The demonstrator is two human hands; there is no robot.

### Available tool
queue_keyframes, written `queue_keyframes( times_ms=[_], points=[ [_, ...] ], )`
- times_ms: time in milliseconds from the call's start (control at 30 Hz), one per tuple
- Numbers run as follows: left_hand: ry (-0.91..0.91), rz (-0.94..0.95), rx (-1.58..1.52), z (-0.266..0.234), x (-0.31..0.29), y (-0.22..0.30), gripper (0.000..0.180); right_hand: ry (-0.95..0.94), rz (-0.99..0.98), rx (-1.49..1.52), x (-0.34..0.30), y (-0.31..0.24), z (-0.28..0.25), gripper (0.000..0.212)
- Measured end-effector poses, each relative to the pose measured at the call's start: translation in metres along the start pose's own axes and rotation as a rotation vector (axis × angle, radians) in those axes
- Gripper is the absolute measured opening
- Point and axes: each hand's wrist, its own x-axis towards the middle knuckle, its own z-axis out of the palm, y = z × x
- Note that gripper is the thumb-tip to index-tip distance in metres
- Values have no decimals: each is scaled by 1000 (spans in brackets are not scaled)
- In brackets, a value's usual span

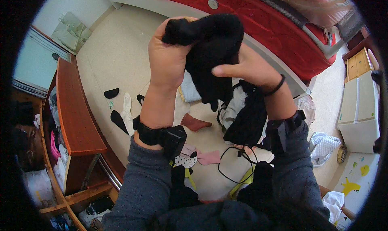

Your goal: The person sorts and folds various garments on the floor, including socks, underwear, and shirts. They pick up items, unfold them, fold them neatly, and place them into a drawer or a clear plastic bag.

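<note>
Both my hands are raised in front of me holding a black sock-like piece of cloth (214,49). My left hand (167,57) grips its upper left end, fingers curled over the top. My right hand (250,67) holds the other side, thumb pressed against the fabric, a black band on the wrist. The lower end of the cloth hangs loose between my forearms. Each wrist carries a black strap-on device over a grey sleeve.
Below lie scattered clothes on the pale floor: black socks (112,93), a white sock (127,109), a reddish sock (194,122), a pink piece (210,157), a dark pile (246,117), a black cable (230,166). Wooden shelf (74,109) left, red bed (266,24) above, white cabinet (359,109) right.
</note>
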Motion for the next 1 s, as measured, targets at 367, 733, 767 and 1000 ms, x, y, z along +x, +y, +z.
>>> queue_keyframes(
  times_ms=[367,733,767,1000],
  points=[
    [-359,803,1093,-9,0,-4,21,167,274,762,-1,3,-1,29],
    [-267,-294,-162,-5,-8,-21,49,403,-208,50,12,20,-2,44],
    [-200,-310,-78,-5,-8,-22,47,392,-237,-63,12,19,0,45],
    [74,-58,136,-7,-7,-21,38,154,212,4,6,21,3,43]
  ],
)
